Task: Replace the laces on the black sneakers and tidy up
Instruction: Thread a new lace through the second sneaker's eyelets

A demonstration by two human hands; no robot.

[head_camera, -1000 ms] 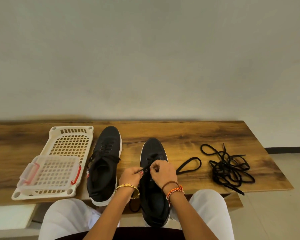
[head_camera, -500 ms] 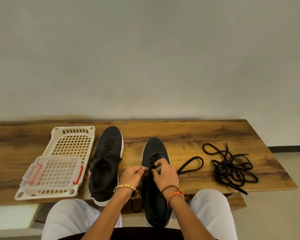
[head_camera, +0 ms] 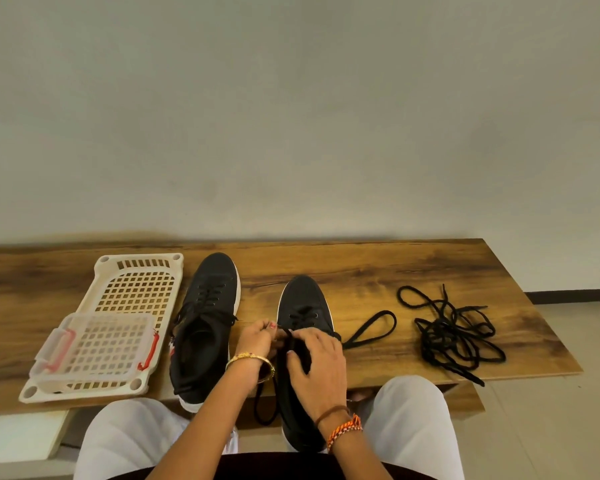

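**Inspector:** Item: black fabric sneaker with white sole (head_camera: 303,306), nearer the right, toe away, heel overhanging the wooden surface (head_camera: 378,271) at the near edge. Its thin black lace (head_camera: 286,344) is only partly threaded.

**Clerk:** Hands?

**Inspector:** Left hand (head_camera: 257,341) pinches the lace at the eyelets. Right hand (head_camera: 321,362) lies curled over the tongue, thumb on the sneaker; whether it grips lace, I cannot tell.

**Clerk:** Handling?

**Inspector:** Judged light; upper soft, lace limp and prone to snag. Take the lace by its stiff tip, steady the sneaker at the sole.

**Clerk:** Surroundings?

**Inspector:** Second black sneaker (head_camera: 207,320) left, laced. Tangled black laces (head_camera: 454,337) right. Cream perforated plastic tray (head_camera: 101,275) far left.
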